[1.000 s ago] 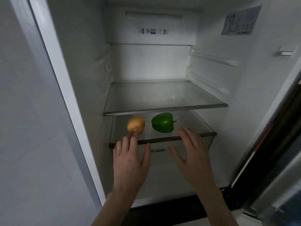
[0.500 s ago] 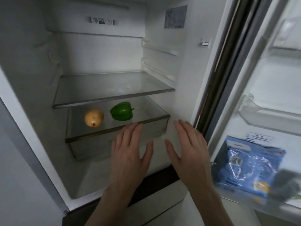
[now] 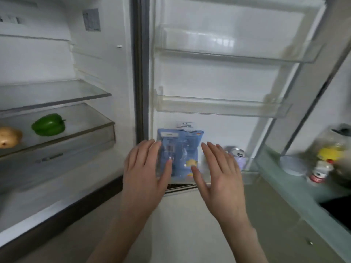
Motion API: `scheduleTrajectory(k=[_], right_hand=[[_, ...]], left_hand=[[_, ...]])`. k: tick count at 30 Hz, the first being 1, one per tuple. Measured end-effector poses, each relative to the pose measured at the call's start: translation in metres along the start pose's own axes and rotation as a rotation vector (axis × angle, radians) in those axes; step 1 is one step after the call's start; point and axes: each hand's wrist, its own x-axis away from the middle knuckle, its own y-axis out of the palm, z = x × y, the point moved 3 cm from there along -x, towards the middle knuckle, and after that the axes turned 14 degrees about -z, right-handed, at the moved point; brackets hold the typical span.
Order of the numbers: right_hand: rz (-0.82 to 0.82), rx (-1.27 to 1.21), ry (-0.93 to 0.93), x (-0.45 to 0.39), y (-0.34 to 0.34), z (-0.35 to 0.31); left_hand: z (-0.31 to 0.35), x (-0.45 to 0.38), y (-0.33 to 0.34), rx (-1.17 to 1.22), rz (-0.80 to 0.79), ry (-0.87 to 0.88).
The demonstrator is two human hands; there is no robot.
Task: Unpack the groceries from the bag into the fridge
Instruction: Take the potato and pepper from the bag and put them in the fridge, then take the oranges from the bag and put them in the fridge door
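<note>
Two bare hands reach forward, palms down, in front of an open fridge. The left hand (image 3: 145, 168) and the right hand (image 3: 221, 170) are both spread flat with fingers released, holding nothing. Between and just beyond the fingertips, a blue snack bag (image 3: 179, 152) stands upright in the lowest door bin (image 3: 250, 172) of the open fridge door (image 3: 218, 76). The left hand's fingers (image 3: 152, 149) overlap the bag's left edge in this view; whether they touch it cannot be told. Just to the right of the right hand's fingers (image 3: 210, 150), a pale purple drink can (image 3: 238, 156) stands in the same bin, partly hidden by that hand. Above the fingers, two clear door bins, the middle door bin (image 3: 220, 107) and the upper door bin (image 3: 237, 52), cross the door. Well to the left of the left hand, inside the fridge, a green bell pepper (image 3: 48, 124) and a potato (image 3: 9, 137) lie side by side, slightly apart, on the glass shelf (image 3: 83, 128) over a drawer. Another glass shelf, the upper glass shelf (image 3: 57, 92), sits above them. Far to the right of the right hand, a surface (image 3: 284, 179) carries blurred items, including a small bottle with a red cap (image 3: 321, 170).
</note>
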Motion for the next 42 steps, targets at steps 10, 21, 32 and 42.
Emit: scheduleTrajectory(k=[10,21,32,42], right_hand=[[0.025,0.221,0.296,0.161,-0.141,0.125],[0.101,0.352,0.614,0.32,-0.259,0.221],[0.259,0.523,0.961,0.43,-0.347,0.325],[0.344,0.67,1.186,0.482,-0.407,0.409]], left_hand=[[0.199,0.075,0.062,0.163,-0.097,0.244],[0.394,0.15,0.121,0.306,-0.232,0.545],[0.586,0.189,0.211,0.536,-0.411,0.904],[0.735,0.187,0.286,0.738,-0.503,1.128]])
